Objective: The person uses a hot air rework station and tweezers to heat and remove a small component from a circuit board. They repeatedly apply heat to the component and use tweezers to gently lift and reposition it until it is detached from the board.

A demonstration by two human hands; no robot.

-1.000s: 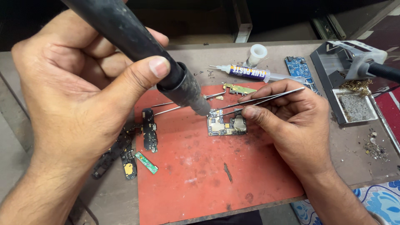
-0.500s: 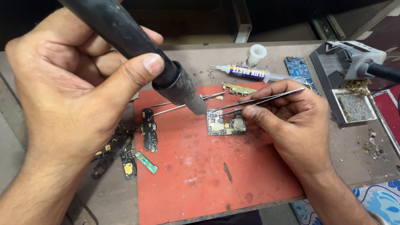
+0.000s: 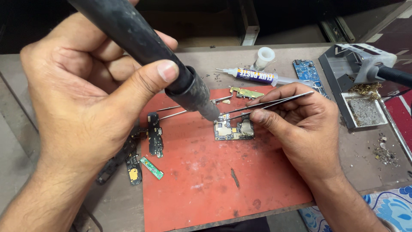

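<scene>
My left hand grips a thick black hot-air tool handle. Its metal nozzle points down at the top left corner of a small phone circuit board lying on a red work mat. My right hand pinches metal tweezers. Their tips reach the top edge of the board, just beside the nozzle. The right fingers rest on the mat next to the board.
A second pair of tweezers lies on the mat behind the nozzle. Black and green board pieces sit at the mat's left edge. A flux syringe, a blue board and a soldering iron stand lie behind and to the right.
My left hand and the tool have shifted slightly, keeping the nozzle at the board's top left corner. The right hand and tweezers stay in place.
</scene>
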